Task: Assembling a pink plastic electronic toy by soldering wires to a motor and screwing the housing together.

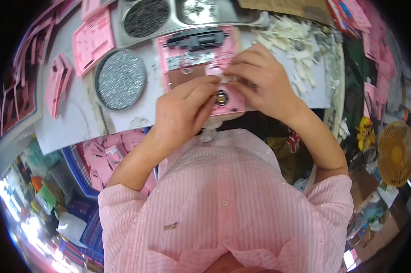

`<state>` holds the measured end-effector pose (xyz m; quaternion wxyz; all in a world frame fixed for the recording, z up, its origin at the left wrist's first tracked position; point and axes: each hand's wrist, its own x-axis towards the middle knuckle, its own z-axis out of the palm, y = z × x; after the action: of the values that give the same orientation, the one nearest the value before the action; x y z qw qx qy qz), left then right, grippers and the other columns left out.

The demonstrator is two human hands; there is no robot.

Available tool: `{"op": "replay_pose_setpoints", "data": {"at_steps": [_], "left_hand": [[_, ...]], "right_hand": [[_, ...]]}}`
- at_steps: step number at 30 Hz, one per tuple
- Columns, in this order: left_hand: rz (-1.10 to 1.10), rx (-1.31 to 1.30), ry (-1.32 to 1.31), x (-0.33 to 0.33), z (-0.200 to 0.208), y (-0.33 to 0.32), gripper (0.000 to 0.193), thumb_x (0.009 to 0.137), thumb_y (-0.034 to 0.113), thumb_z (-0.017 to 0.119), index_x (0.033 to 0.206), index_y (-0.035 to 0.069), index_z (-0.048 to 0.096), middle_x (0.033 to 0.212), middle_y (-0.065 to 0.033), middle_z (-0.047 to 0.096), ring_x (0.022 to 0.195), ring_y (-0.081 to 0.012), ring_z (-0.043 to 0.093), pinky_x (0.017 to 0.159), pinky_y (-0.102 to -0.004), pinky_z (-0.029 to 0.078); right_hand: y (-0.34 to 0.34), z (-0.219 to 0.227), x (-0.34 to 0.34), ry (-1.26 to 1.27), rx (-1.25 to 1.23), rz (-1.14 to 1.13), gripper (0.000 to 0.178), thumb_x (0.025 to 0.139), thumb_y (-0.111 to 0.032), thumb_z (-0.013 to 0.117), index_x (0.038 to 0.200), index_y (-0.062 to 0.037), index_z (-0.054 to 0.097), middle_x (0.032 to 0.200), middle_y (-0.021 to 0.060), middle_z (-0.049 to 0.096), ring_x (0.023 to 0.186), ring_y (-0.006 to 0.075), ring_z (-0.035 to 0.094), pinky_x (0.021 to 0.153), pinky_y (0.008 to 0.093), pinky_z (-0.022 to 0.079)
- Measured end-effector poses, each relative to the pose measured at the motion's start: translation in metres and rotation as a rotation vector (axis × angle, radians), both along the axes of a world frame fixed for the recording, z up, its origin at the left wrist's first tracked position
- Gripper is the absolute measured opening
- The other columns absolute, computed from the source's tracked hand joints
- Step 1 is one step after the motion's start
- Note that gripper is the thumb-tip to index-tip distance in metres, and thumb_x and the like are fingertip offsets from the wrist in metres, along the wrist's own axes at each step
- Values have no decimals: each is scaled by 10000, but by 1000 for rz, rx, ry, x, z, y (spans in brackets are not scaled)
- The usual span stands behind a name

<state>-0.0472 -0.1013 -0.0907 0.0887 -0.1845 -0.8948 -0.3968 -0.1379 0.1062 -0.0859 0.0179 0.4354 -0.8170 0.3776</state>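
Note:
A pink plastic housing (232, 48) lies on the bench before me, with a dark grey mechanism (197, 40) across its far end. Thin red wire runs over its middle, and a small round part (222, 97) with a dark ring sits near its close end. My left hand (186, 102) rests over the housing's left side, fingertips pinched together. From the right comes my right hand (261, 82), its fingers also closed. Between the fingertips of both is a small white plastic piece (227, 78), partly hidden by them.
Left of the housing stands a round bowl of small metal screws (121, 79). A steel tray (144, 34) with dark small parts lies behind. White plastic pieces (301, 50) are heaped at right. More pink housings (94, 41) lie far left; a blue crate (80, 170) holds others below.

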Motion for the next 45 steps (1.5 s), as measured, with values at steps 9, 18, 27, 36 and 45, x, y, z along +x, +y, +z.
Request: {"op": "replay_pose_setpoints", "data": {"at_steps": [9, 18, 27, 36, 45], "left_hand": [[-63, 27, -95, -1, 8, -1, 169, 835, -38, 644, 993, 13, 610, 1159, -167, 681, 812, -246, 671, 705, -299, 515], [-16, 267, -36, -13, 27, 5, 245, 801, -68, 675, 1033, 1, 634, 975, -107, 625, 591, -123, 480, 522, -239, 393], [-157, 190, -33, -47, 58, 38, 168, 825, 36, 695, 987, 38, 651, 858, -76, 641, 566, -181, 561, 534, -295, 450], [-267, 284, -163, -94, 47, 90, 166, 861, 79, 701, 1000, 11, 642, 782, -79, 661, 623, -159, 627, 592, -281, 502], [-568, -25, 150, -113, 58, 90, 227, 808, 116, 710, 1019, 69, 639, 885, -64, 644, 710, -231, 644, 618, -324, 527]], "right_hand": [[116, 9, -40, 63, 153, -575, 293, 784, -67, 672, 1071, -59, 728, 963, 104, 687, 928, 239, 632, 842, 346, 497], [158, 22, -71, -169, 666, -592, 285, 795, -95, 647, 1075, -71, 693, 934, 100, 663, 908, 287, 609, 829, 386, 490], [165, 12, -54, 63, 518, -464, 256, 802, -153, 699, 1028, -39, 658, 1011, 107, 668, 965, 302, 608, 866, 377, 481], [92, 51, 11, -309, 27, -443, 299, 837, -130, 733, 1095, -57, 600, 644, 72, 679, 594, 184, 684, 573, 283, 505], [105, 14, 21, -1313, -926, -202, 409, 873, -26, 706, 1243, -3, 535, 860, 149, 692, 727, 175, 675, 636, 262, 550]]}}
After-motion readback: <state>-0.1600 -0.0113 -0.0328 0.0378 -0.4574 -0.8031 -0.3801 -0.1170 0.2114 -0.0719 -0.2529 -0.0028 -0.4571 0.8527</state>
